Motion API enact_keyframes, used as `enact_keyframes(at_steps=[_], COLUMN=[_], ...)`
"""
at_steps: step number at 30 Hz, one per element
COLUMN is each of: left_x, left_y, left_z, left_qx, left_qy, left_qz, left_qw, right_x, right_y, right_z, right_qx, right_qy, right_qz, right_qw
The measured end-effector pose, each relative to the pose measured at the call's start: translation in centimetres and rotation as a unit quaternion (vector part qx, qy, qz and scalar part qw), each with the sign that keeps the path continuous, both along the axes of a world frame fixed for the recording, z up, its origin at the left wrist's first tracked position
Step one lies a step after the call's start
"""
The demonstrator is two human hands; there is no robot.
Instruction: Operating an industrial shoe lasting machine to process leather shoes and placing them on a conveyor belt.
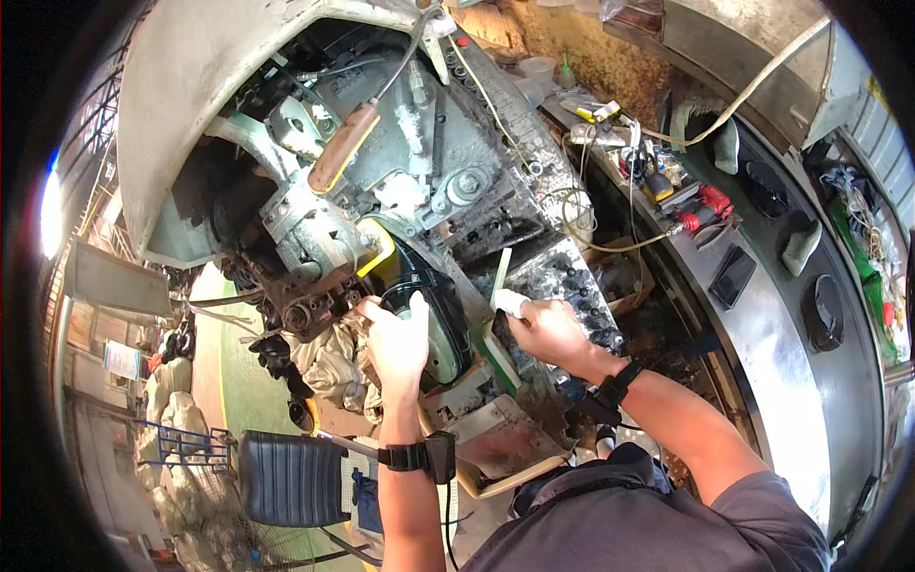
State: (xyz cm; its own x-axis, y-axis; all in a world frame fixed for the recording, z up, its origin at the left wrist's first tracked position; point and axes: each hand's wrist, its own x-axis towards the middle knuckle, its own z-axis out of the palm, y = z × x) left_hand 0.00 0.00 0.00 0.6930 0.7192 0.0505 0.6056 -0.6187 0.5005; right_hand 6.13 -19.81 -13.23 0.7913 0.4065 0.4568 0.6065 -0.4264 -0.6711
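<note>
My left hand (398,338) is at the near side of the machine, thumb and fingers bent around the edge of a black rounded part (446,310). The side of that part below my hand looks greenish and glossy. My right hand (553,332) is closed to its right, over the greasy machine bed. From its fingertips a short pale stick (502,270) points up and away, with white wrapping (512,302) where my fingers grip. A bent yellow handle (377,248) stands just beyond my left hand. Above it hangs a work lamp (345,148) with a brown and yellow grip.
The machine's pale housing (191,86) arches over the far left. On the right, a metal bench (762,353) bears a red power tool (705,208), a phone (732,276) and a cable. A dark padded chair (291,479) stands near left, beside a tray (505,443) below my hands.
</note>
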Motion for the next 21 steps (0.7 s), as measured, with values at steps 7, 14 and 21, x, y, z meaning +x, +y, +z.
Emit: enact_keyframes(at_steps=[7, 14, 21], left_x=[-0.6, -1.5, -1.4], left_y=[0.7, 1.9, 2.6], left_z=[-1.0, -1.0, -1.4], left_qx=[0.033, 0.027, 0.034], left_qy=[-0.019, -0.053, -0.053], left_qz=[-0.03, -0.145, -0.164], left_qw=[0.999, 0.988, 0.984], right_x=[-0.4, -0.2, -0.5], right_y=[-0.2, 0.0, 0.1], right_z=[0.4, 0.4, 0.5], right_qx=[0.025, 0.022, 0.007], right_qy=[0.001, 0.008, 0.004], right_qz=[-0.003, -0.009, -0.021], right_qw=[1.0, 1.0, 1.0])
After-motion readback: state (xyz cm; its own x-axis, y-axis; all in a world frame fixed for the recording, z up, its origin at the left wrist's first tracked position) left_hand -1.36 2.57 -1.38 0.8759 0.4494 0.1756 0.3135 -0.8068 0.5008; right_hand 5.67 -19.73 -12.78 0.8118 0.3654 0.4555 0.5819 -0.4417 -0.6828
